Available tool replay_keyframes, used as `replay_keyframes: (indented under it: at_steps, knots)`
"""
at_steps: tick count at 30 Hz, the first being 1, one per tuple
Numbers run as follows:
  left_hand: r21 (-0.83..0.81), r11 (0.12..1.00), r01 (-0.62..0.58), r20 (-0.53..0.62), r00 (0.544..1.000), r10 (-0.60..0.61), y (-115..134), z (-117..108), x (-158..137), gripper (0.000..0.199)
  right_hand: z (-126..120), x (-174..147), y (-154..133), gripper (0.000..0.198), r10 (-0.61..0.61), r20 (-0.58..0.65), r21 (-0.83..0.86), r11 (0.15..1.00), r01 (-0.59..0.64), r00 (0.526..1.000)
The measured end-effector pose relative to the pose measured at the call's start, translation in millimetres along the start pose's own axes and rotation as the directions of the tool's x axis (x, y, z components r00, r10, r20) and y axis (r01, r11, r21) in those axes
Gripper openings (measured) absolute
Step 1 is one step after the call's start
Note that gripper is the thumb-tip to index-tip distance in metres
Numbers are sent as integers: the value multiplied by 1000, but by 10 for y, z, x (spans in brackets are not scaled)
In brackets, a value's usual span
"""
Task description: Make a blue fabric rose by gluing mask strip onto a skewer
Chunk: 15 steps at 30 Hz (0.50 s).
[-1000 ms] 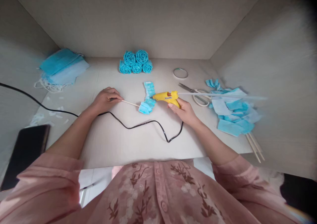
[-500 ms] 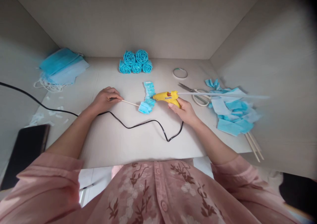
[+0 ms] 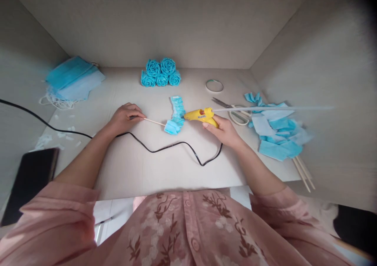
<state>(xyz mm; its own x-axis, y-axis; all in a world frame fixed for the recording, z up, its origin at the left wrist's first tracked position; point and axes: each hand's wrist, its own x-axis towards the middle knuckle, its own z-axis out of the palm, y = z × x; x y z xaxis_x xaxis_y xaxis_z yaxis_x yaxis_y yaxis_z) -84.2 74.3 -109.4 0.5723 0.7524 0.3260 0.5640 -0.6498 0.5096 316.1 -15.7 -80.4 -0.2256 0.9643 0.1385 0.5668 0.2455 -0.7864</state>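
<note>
My left hand (image 3: 126, 118) is closed on the end of a thin wooden stick (image 3: 154, 121), held level over the table. At the stick's other end is a bundle of light blue fabric (image 3: 172, 127), with a ruffled blue strip (image 3: 177, 108) running away from it toward the back. In my right hand (image 3: 222, 129) is a yellow glue gun (image 3: 200, 116), fingers wrapped round its handle. Its nozzle points left, close beside the strip's right edge; I cannot tell if they touch. A long white glue stick (image 3: 262, 108) juts out of the gun's rear.
Several blue rolled flowers (image 3: 161, 73) are stacked at the back. Face masks (image 3: 72, 77) lie back left, a phone (image 3: 31, 179) front left. To the right are a tape ring (image 3: 214, 86), scissors (image 3: 238, 115), fabric pieces (image 3: 277, 130) and sticks (image 3: 303, 173). A black cord (image 3: 153, 152) crosses the table.
My right hand has shifted the glue gun slightly to the right, and the glue stick's rear end has tipped a little. My left hand stays in place with the stick.
</note>
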Motion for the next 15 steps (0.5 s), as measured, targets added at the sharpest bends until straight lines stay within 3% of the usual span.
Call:
replay_keyframes:
  at_steps: [10, 15]
  knots:
    - [31, 999, -8, 6, 1000, 8, 0, -12, 1, 29, -128, -2, 12, 41, -12, 64, -76, 997, 17, 998]
    - [40, 999, 11, 17, 1000, -12, 32, -24, 11, 32, -266, -22, 20, 41, 58, 29, -22, 998, -57, 998]
